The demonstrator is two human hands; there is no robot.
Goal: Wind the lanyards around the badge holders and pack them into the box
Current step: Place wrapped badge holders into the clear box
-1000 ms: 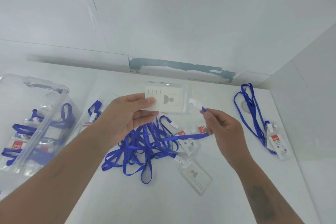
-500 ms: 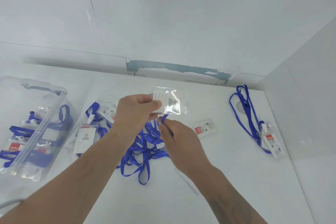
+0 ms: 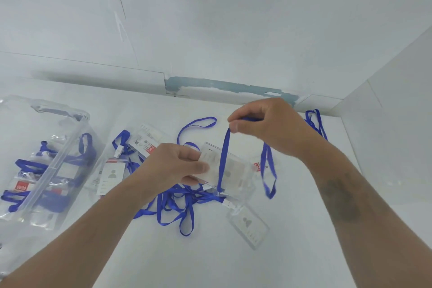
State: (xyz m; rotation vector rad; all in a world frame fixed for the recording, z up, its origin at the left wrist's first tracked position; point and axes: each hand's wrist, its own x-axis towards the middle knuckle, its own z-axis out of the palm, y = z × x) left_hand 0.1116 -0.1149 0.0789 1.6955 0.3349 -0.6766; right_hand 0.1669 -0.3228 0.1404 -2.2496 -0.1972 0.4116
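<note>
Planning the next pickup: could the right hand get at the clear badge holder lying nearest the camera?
Probably not yet: the right hand pinches the blue lanyard. The path to the clear badge holder looks unobstructed.

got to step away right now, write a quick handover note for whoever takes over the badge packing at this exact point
Left hand: grips the clear badge holder by its left edge, held above the table.
Right hand: pinches the blue lanyard, raised, with one strand running down across the holder's face.
Box: at left, clear, already holding several wound badges.
Done: those in the box. This wrap has only begun.
Left: finish winding this one and box it. Then the tangled pile with its holders under the hands, and one more lanyard and badge at the far right.
</note>
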